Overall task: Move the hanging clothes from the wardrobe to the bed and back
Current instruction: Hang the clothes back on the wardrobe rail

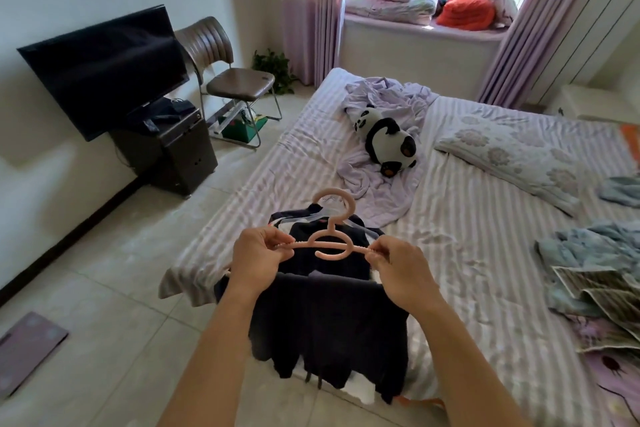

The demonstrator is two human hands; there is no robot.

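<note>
At the near left corner of the bed (485, 253), with its lilac-and-white striped sheet: a pile of dark navy hanging clothes (329, 319), draped over the mattress edge toward the pale floor tiles. Above the pile, held level, a pale pink plastic hanger with a round hook (330, 232), bare of any garment. Left hand (258, 262) pinching the hanger's left arm between thumb and curled fingers; right hand (398, 269) pinching the right arm the same way. Under the pink one, a clear plastic hanger (313, 217) peeking out at the top of the pile (how many more lie beneath, impossible to tell).

Farther up the bed, toward its far left corner: a black-and-white plush panda (388, 139) lying on a crumpled lilac garment (377, 184). Near the right edge: a floral lilac pillow (512, 156), rumpled blue-grey cloth (588, 246) and a few patterned sheets (609, 302).

Beyond the bed, on the window ledge between pink curtains (308, 10): folded quilts (388, 0) and an orange bundle (465, 12). Along the left wall: a flat black television (104, 69) on a dark cabinet (173, 152), beside it a brown padded chair with a metal frame (235, 80).
</note>
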